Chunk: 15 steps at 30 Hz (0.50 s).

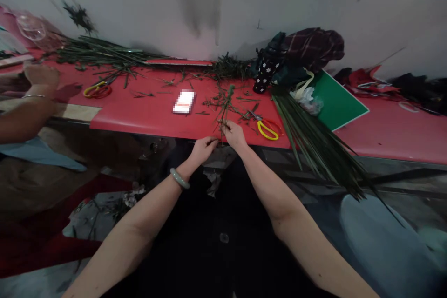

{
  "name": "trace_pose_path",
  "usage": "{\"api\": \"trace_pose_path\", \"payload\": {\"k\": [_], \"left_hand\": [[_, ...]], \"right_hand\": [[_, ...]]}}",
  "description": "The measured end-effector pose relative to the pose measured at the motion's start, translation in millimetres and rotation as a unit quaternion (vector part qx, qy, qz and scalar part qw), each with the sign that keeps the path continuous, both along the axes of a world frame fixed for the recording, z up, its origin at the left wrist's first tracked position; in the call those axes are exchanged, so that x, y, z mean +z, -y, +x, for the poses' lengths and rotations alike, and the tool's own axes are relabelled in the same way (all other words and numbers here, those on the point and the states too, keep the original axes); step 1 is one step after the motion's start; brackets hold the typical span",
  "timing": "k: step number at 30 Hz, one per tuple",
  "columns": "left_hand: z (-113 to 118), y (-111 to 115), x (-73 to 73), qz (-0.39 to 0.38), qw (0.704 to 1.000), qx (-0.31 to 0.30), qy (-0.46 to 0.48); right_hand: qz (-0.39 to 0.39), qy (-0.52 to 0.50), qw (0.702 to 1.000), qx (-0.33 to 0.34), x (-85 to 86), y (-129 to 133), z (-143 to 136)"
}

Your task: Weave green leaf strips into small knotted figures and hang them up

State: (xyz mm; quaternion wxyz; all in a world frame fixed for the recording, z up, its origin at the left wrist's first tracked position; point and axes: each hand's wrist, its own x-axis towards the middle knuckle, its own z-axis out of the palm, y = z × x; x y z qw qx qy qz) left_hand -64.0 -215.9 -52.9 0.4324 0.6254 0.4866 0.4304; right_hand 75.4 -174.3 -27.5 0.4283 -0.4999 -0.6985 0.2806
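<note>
My right hand (233,134) is closed in a pinch at the table's front edge, around the lower part of a green leaf-strip piece (228,97). That piece rises from the fingers over the red table, with thin strands fanning out. Just left and lower, my left hand (204,150) has thumb and fingers pressed together at the lower end of the same strips; fine detail there is too small to make out. Leaf scraps (213,101) lie around the piece. To the right of my hands rest yellow-and-red-handled scissors (268,129). A phone (184,102) with a bright screen lies to the left.
Long green leaves (314,142) hang over the front edge at right, beside a green board (340,100). A flowered black bottle (266,72) stands near the wall. More scissors (98,90) and a leaf pile (104,52) lie left, near another person's hand (42,77).
</note>
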Motion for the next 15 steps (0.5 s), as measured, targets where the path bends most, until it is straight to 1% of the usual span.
{"api": "trace_pose_path", "payload": {"k": [2,3,5,7,10,13,15], "left_hand": [[1.7,-22.6,20.5,0.031,0.999,-0.02,0.007],[2.4,-34.6,28.9,0.047,0.999,-0.015,0.01],[3.5,-58.4,40.1,0.071,0.997,0.023,0.007],[4.1,-79.4,44.1,0.08,0.995,0.063,0.008],[5.0,-102.8,43.0,0.078,0.991,0.094,0.05],[7.8,-117.5,42.9,0.067,0.988,0.108,0.091],[11.4,-124.8,44.5,0.059,0.985,0.115,0.111]], "right_hand": [[0.027,0.006,1.0,0.001,16.9,-17.9,-1.2],[0.041,0.012,0.999,-0.004,23.8,-26.7,-2.3],[0.069,0.017,0.997,-0.017,32.7,-42.9,-4.9],[0.095,0.011,0.995,-0.031,35.5,-57.6,-6.6],[0.132,-0.016,0.99,-0.054,36.8,-77.7,-6.3],[0.157,-0.043,0.985,-0.063,42.0,-94.9,-3.3],[0.163,-0.029,0.984,-0.063,43.4,-103.6,-0.8]]}}
